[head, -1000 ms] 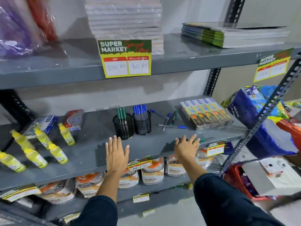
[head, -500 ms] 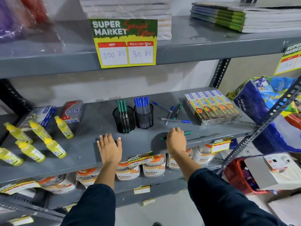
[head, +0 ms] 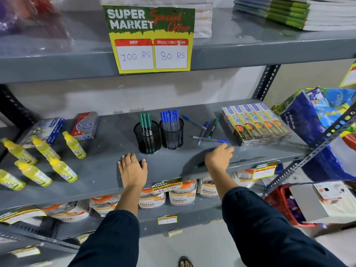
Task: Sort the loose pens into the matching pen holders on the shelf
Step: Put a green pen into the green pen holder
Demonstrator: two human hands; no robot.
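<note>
Two black mesh pen holders stand mid-shelf: the left holder (head: 147,139) has green pens, the right holder (head: 172,136) blue pens. To their right lie loose pens: a blue pen (head: 192,122) at the back, a crossed blue pen (head: 202,132) and green pen (head: 212,128), and a front blue pen (head: 210,139). My right hand (head: 218,158) hovers just in front of that front pen, fingertips near its cap. Another green pen (head: 199,165) pokes out from under its palm; whether it is gripped is hidden. My left hand (head: 133,168) rests palm down, holding nothing.
Yellow bottles (head: 57,168) stand on the grey shelf (head: 100,170) at the left, boxes (head: 84,125) behind them. A row of colourful packs (head: 254,124) lies right of the pens. Jars fill the shelf below, and a price sign (head: 152,39) hangs above.
My right hand has slid forward and right, from flat at the shelf edge to over the green pen and toward the front blue pen. My left hand stayed on the shelf, fingers drawn together.
</note>
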